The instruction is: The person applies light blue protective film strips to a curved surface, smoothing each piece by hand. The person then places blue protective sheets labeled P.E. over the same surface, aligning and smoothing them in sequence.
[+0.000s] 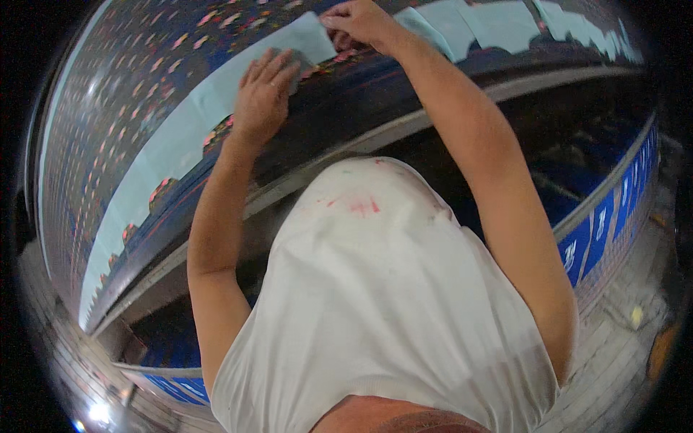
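A row of overlapping pale blue-green sheets [209, 94] runs along the near edge of a dark floral printed cloth [144, 79]. I cannot tell if the sheets are paper or fabric. My left hand [266, 94] lies flat on one of them, fingers stretched toward the far side. To its right, my right hand [364, 27] pinches the right edge of the end sheet [312, 42], where the cloth shows through a gap. Beyond that gap, more pale sheets [498, 27] carry on to the right. My right fingertips are partly hidden by the hand.
A long pale rail [346, 141] runs along the table's near side, between the cloth and my body. Below it are dark trough-like spaces, with blue panels bearing white marks [610, 216] at the right. Grey paving [606, 361] shows at the lower right.
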Demonstrator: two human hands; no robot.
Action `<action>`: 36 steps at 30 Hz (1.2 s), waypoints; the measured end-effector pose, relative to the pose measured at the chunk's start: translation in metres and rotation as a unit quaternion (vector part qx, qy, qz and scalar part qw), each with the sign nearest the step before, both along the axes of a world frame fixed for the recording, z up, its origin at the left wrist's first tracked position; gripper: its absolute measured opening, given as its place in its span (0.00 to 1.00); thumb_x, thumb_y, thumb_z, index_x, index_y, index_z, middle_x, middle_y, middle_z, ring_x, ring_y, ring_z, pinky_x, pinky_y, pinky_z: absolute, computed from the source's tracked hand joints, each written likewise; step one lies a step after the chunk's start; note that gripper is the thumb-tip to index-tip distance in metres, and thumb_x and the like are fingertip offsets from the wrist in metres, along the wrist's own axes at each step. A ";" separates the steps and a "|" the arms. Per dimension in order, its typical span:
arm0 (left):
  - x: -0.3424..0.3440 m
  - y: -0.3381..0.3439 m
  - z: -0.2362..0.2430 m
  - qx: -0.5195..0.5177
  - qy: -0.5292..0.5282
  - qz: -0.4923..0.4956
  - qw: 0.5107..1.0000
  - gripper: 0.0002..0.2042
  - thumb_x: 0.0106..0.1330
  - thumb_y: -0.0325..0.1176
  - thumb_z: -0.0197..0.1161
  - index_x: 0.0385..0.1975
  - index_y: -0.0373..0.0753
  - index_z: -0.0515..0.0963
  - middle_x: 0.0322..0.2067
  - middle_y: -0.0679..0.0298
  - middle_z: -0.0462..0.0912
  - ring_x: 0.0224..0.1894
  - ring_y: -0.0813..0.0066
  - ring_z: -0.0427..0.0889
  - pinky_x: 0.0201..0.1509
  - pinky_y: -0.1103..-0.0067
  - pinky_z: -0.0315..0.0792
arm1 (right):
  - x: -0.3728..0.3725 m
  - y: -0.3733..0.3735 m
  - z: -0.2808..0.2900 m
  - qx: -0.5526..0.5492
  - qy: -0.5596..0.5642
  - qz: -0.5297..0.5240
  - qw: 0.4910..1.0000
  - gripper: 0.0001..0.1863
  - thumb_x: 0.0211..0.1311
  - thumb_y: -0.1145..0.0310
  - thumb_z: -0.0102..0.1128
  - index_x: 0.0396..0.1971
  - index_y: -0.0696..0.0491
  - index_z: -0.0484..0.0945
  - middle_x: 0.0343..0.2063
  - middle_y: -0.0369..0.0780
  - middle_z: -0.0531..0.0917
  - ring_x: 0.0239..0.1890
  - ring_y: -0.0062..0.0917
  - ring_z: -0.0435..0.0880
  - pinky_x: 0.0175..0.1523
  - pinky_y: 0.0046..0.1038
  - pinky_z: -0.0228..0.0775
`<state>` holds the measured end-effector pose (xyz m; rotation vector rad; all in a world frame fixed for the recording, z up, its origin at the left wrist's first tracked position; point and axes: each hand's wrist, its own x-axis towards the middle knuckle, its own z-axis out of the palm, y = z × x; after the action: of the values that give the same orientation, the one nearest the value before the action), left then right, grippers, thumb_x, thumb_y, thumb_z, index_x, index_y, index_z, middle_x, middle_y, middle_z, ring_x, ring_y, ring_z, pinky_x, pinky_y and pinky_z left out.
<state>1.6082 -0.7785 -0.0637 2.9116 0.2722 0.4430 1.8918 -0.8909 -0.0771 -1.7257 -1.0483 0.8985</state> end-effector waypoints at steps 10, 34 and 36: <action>0.047 -0.012 -0.014 0.112 0.088 0.043 0.989 0.43 0.81 0.67 0.50 0.85 0.41 0.59 0.86 0.58 0.56 0.88 0.51 0.49 0.89 0.52 0.43 | 0.102 -0.154 0.094 0.057 0.109 -0.180 0.976 0.16 0.81 0.65 0.65 0.61 0.57 0.84 0.40 0.38 0.89 0.34 0.22 0.90 0.39 0.28 0.84; 0.072 -0.024 -0.009 0.090 0.040 0.017 0.995 0.47 0.79 0.72 0.47 0.83 0.38 0.61 0.85 0.54 0.59 0.88 0.52 0.51 0.90 0.52 0.41 | 0.113 -0.236 0.073 0.143 0.090 -0.214 0.962 0.13 0.64 0.83 0.59 0.46 0.58 0.86 0.37 0.40 0.89 0.27 0.19 0.83 0.44 0.29 0.83; 0.069 -0.023 -0.012 0.075 0.027 0.023 0.997 0.47 0.79 0.72 0.48 0.83 0.38 0.61 0.84 0.54 0.59 0.88 0.52 0.51 0.90 0.53 0.41 | 0.104 -0.213 0.062 0.125 0.042 -0.215 0.968 0.12 0.69 0.80 0.60 0.48 0.58 0.87 0.39 0.38 0.90 0.35 0.22 0.87 0.48 0.30 0.84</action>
<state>1.6768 -0.8015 -0.0761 3.0742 0.3265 0.4080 1.9955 -1.1043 -0.0153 -1.5996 -0.6594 0.5335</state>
